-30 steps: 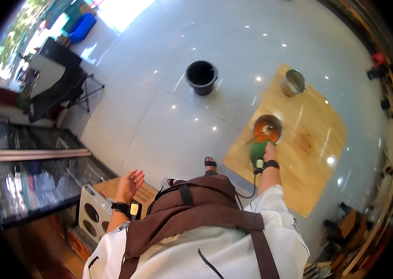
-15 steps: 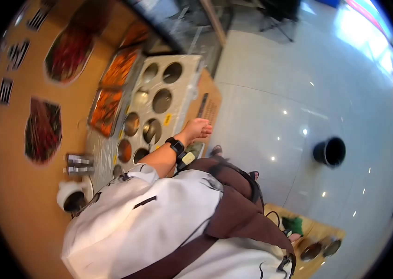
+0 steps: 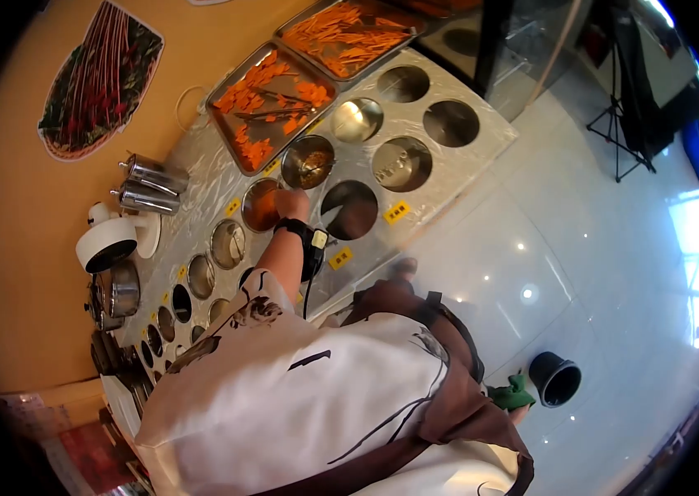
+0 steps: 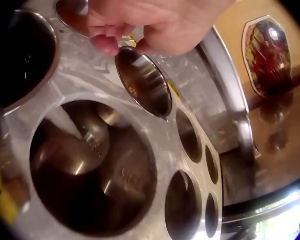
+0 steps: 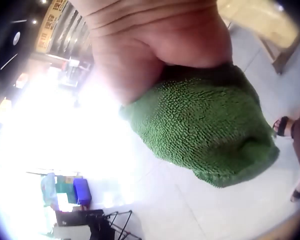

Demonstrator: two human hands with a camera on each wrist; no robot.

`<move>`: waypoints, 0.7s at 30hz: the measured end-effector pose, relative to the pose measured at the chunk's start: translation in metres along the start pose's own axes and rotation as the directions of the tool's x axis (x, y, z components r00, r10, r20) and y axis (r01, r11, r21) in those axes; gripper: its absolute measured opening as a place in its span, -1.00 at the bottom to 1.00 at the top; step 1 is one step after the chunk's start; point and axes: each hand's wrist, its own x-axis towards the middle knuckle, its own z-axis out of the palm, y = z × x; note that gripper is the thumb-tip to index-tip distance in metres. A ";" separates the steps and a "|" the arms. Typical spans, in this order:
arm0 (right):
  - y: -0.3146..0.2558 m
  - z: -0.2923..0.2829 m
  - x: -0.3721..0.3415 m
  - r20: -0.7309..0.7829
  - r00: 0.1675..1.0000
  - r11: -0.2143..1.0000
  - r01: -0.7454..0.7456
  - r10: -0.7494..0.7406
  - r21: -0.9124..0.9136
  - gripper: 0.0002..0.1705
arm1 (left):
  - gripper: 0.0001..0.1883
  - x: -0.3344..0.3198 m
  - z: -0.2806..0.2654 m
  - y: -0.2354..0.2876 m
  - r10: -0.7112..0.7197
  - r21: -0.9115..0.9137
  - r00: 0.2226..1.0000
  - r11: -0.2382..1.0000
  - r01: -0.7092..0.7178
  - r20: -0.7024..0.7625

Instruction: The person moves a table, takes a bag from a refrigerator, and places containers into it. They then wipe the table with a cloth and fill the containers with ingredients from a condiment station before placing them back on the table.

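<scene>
My left hand (image 3: 291, 202) is over the counter, at the rim of a round metal container with red-orange contents (image 3: 258, 206). Its fingers look bent in the left wrist view, where the hand (image 4: 160, 22) overlaps the containers; I cannot tell if they pinch something. Close by are a metal container with brownish bits (image 3: 314, 165) and a wide, dark round opening (image 3: 349, 210). Down at my side, my right hand (image 5: 155, 45) grips a green towel (image 5: 205, 125), which hangs bunched from it. The head view shows this towel (image 3: 513, 393) beside my apron.
Metal trays of cut orange pieces (image 3: 271, 107) lie behind the containers. Two steel canisters (image 3: 151, 183) and a white device (image 3: 105, 244) stand along the wall side. A black bucket (image 3: 555, 380) stands on the tiled floor; a black tripod (image 3: 618, 136) is farther off.
I have turned from the wooden table with the pots to the counter. My left hand has moved in over the containers. The right hand has left the orange-filled pot, still holding the green towel.
</scene>
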 end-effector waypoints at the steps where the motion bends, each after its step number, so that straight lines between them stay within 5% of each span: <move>1: -0.008 0.020 0.006 0.066 0.998 1.000 0.012 -0.011 -0.013 -0.53 | -0.66 0.012 0.002 -0.002 0.070 0.058 0.998 0.996 -0.069 -0.001; 4: -0.027 0.070 0.018 0.231 0.972 0.997 0.049 -0.036 -0.052 -0.53 | -0.54 0.015 -0.012 0.018 0.133 0.158 0.988 0.977 -0.143 0.072; 6: -0.041 0.118 0.001 0.221 0.975 0.999 0.009 0.003 -0.050 -0.49 | -0.66 0.016 -0.015 0.031 -0.060 0.194 0.986 0.980 0.029 0.153; 8: -0.040 0.137 -0.007 0.243 0.970 0.999 -0.015 0.022 -0.028 -0.50 | -0.68 0.035 -0.001 0.020 -0.088 0.212 0.982 0.976 0.052 0.166; 9: -0.042 0.152 -0.014 0.219 0.964 0.982 -0.169 0.147 0.082 -0.48 | -0.69 0.043 0.005 0.017 -0.116 0.226 0.980 0.971 0.078 0.161; 12: -0.034 0.168 -0.020 0.214 0.944 0.960 -0.271 0.252 0.065 -0.41 | -0.72 0.045 0.001 0.030 -0.152 0.267 0.976 0.958 0.108 0.154; 15: -0.038 0.176 -0.028 0.563 0.797 0.975 -0.209 0.217 -0.079 -0.52 | -0.73 0.080 0.023 -0.001 -0.002 0.468 0.973 0.877 -0.109 0.230; 16: -0.037 0.175 -0.021 0.562 0.801 0.977 -0.203 0.208 -0.072 -0.52 | -0.73 0.083 0.021 0.000 0.006 0.464 0.972 0.878 -0.117 0.234; 17: -0.029 0.171 -0.005 0.452 0.857 0.964 -0.266 0.248 -0.024 -0.46 | -0.77 0.083 0.019 0.001 -0.169 0.029 0.962 0.986 0.167 0.213; 18: -0.029 0.170 0.002 0.337 0.893 0.945 -0.325 0.297 0.028 -0.40 | -0.78 0.075 0.015 0.004 -0.330 -0.404 0.903 0.812 0.420 0.275; 19: -0.032 0.169 0.008 0.310 0.903 0.948 -0.316 0.296 0.016 -0.39 | -0.81 0.066 0.014 0.010 -0.346 -0.579 0.901 0.691 0.433 0.261; 21: -0.047 0.178 0.015 0.353 0.885 0.942 -0.333 0.304 0.024 -0.38 | -0.82 0.059 0.004 0.018 -0.312 -0.568 0.899 0.697 0.437 0.308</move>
